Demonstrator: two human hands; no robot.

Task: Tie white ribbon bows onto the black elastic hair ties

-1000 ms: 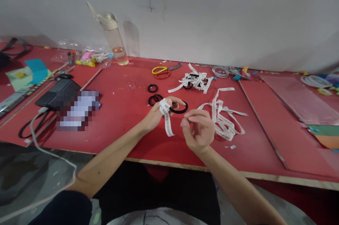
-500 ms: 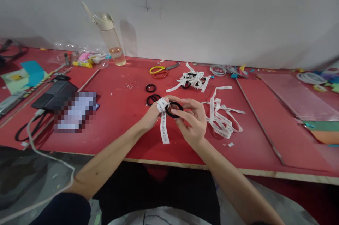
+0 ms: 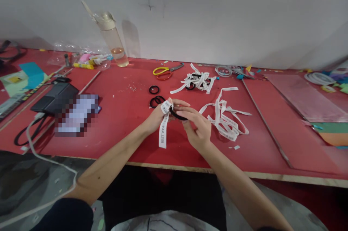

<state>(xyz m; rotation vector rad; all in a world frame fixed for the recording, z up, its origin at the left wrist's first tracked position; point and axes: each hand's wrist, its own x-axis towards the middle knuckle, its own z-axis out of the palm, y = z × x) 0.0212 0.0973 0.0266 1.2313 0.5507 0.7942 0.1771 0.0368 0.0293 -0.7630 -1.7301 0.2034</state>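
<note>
My left hand (image 3: pixel 157 118) pinches a white ribbon (image 3: pixel 162 135) printed "BEST WISHES FOR YOU", looped at the fingertips with one end hanging down. Against that loop sits a black hair tie (image 3: pixel 178 114), gripped by the fingers of my right hand (image 3: pixel 199 127). How the ribbon joins the tie is partly hidden by my fingers. Just beyond my left hand lie loose black hair ties (image 3: pixel 157 101), and another black hair tie (image 3: pixel 154 89) is behind them. To the right of my right hand spreads a tangle of printed ribbon (image 3: pixel 224 124).
Yellow-and-red handled scissors (image 3: pixel 167 71) lie behind, beside a pile of ribboned black ties (image 3: pixel 199 80). A water bottle (image 3: pixel 115 42) stands near the wall. On the left are a black box-like device (image 3: pixel 56 97), a blurred phone (image 3: pixel 77 113) and a white cable (image 3: pixel 51 159).
The black hair tie has tilted from a face-on ring to nearly edge-on. The hanging ribbon end has swung left, and my right fingers have shifted around the tie.
</note>
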